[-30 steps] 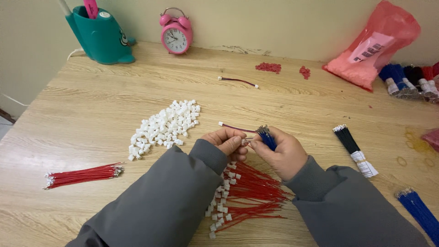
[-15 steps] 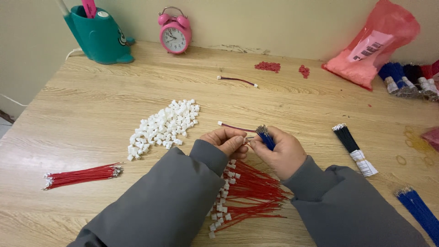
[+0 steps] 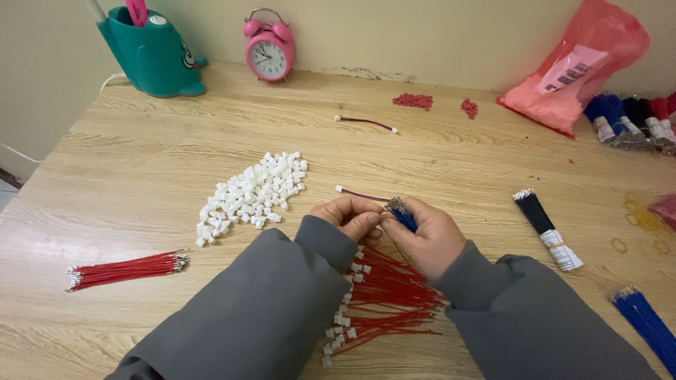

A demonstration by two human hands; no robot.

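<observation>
I see my left hand (image 3: 352,214) pinching a wire (image 3: 362,195) while my right hand (image 3: 426,236) clamps blue wires (image 3: 403,214) just above the red pile (image 3: 384,299), keeping ends aligned.

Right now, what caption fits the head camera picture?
Two hands pinch blue wires above red wires, beside white connectors.

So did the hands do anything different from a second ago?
Hardly anything changed. The left hand and the right hand stay pressed together over the pile of red wires with white connectors, the right still gripping the bunch of blue wires. The heap of white connectors and the red wire bundle lie where they were.
</observation>
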